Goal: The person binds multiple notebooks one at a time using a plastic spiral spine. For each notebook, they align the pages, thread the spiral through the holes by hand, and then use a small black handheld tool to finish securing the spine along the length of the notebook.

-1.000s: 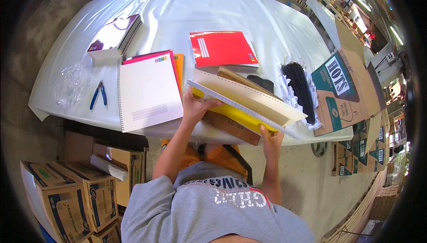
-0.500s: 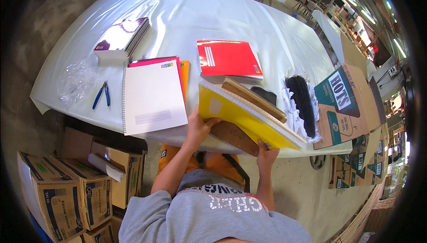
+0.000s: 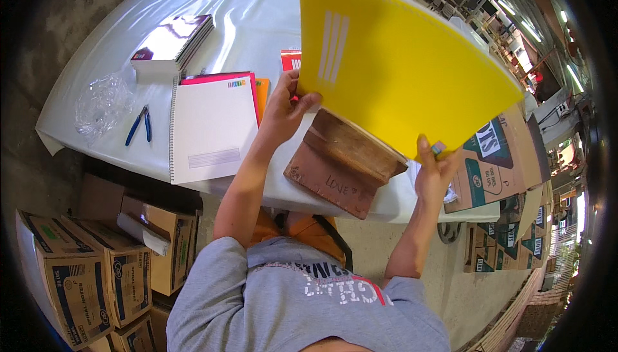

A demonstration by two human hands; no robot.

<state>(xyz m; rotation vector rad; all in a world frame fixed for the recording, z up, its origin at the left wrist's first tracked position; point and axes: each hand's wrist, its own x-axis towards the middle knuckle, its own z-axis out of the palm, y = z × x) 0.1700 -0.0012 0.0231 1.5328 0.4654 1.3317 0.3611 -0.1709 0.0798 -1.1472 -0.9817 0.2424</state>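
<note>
A yellow-covered notebook is raised and tilted above the table, with a row of small holes along its upper edge. My left hand grips its lower left corner, thumb in front. At the lower right edge my right hand holds it, thumb on the cover beside a small coloured mark. Below the notebook stands a brown wooden stand with handwriting on its base. To the left lies a white spiral notebook over pink and orange ones. Behind the yellow cover, only a corner of a red notebook shows.
Blue-handled pliers and crumpled clear plastic lie on the white-covered table. A stack of spiral notebooks sits at the far left. An open carton stands at the right; more cartons stand on the floor at left.
Both hands have lifted the yellow notebook up and away from the wooden stand, tilting its cover into fuller view. The stand's base now shows, while the red notebook is mostly covered.
</note>
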